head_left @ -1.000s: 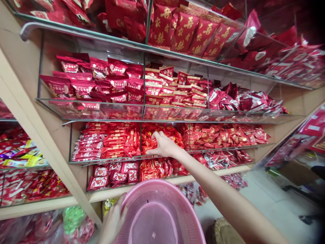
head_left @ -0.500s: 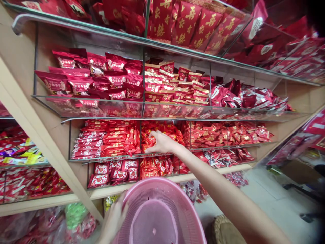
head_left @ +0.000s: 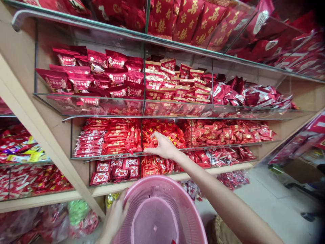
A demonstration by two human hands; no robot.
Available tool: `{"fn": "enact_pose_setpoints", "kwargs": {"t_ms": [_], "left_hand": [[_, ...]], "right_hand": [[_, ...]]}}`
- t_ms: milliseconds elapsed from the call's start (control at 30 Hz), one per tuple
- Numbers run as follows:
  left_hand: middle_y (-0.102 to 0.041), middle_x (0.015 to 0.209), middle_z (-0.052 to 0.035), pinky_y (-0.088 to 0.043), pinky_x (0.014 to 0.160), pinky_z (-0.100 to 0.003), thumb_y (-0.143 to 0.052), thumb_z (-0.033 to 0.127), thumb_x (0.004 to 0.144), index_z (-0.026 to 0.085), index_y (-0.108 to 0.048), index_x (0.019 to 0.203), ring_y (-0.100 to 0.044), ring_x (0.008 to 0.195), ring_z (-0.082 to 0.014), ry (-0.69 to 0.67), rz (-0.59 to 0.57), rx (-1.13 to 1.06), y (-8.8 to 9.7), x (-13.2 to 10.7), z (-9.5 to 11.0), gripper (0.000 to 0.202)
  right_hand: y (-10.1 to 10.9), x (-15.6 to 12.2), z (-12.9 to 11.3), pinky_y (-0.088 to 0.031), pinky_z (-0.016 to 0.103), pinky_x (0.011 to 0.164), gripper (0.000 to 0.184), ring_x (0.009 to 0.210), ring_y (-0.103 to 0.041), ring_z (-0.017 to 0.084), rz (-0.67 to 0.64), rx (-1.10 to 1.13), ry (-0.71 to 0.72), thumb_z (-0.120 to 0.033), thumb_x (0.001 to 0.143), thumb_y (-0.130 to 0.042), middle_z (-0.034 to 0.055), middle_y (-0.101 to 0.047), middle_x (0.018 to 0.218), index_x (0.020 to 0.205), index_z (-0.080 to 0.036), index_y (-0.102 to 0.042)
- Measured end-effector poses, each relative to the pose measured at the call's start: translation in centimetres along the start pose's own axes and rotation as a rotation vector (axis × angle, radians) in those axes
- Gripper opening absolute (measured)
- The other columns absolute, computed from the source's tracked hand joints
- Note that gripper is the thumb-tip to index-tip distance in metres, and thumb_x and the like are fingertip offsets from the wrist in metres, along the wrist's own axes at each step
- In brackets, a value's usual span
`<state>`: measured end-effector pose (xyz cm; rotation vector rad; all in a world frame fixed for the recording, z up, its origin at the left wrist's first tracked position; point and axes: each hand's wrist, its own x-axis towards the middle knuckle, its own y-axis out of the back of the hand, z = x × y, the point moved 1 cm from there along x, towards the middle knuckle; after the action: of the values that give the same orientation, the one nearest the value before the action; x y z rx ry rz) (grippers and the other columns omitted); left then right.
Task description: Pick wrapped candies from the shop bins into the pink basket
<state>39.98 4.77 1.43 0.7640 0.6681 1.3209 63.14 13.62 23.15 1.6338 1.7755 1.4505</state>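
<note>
My right hand [head_left: 164, 146] reaches into the middle compartment of a glass shelf, its fingers curled down onto a heap of small red wrapped candies [head_left: 167, 132]. Whether a candy is gripped is hidden by the fingers. My left hand [head_left: 115, 217] grips the left rim of a round pink plastic basket [head_left: 162, 213] held low in front of me. The basket's inside looks almost bare, with a small red bit at its bottom edge.
Glass shelves [head_left: 152, 113] on a beige wooden frame [head_left: 40, 135] hold red snack packets in divided compartments, above and below my hand. Bagged sweets lie at the lower left. A tiled floor [head_left: 274, 203] and a woven basket [head_left: 223, 230] are at the lower right.
My right hand has shifted slightly within the candy compartment, fingers working among the wrappers. The view has tilted a little downward. My left hand keeps its grip on the pink basket.
</note>
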Motion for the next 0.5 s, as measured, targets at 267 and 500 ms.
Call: {"fn": "enact_pose_setpoints", "kwargs": {"t_ms": [267, 500], "left_hand": [[-0.059, 0.124, -0.0067, -0.045, 0.092, -0.031, -0.033, 0.033, 0.086, 0.022, -0.046, 0.127, -0.058, 0.11, -0.0196, -0.019, 0.032, 0.002, -0.2, 0.0, -0.2, 0.044], [-0.06, 0.122, -0.0082, -0.044, 0.091, -0.031, -0.032, 0.031, 0.087, 0.022, -0.043, 0.129, -0.058, 0.11, -0.0207, 0.032, -0.022, 0.009, 0.6, -0.4, 0.8, 0.044]], "right_hand": [[-0.5, -0.8, 0.1, -0.041, 0.036, 0.082, 0.058, 0.098, -0.055, 0.023, 0.068, 0.014, -0.004, -0.06, 0.066, -0.063, 0.0072, -0.059, 0.106, 0.107, -0.022, -0.048], [-0.8, -1.2, 0.2, -0.04, 0.037, 0.086, 0.058, 0.101, -0.055, 0.024, 0.109, 0.018, 0.035, -0.059, 0.067, -0.063, 0.0073, -0.059, 0.109, 0.109, -0.022, -0.048]]}}
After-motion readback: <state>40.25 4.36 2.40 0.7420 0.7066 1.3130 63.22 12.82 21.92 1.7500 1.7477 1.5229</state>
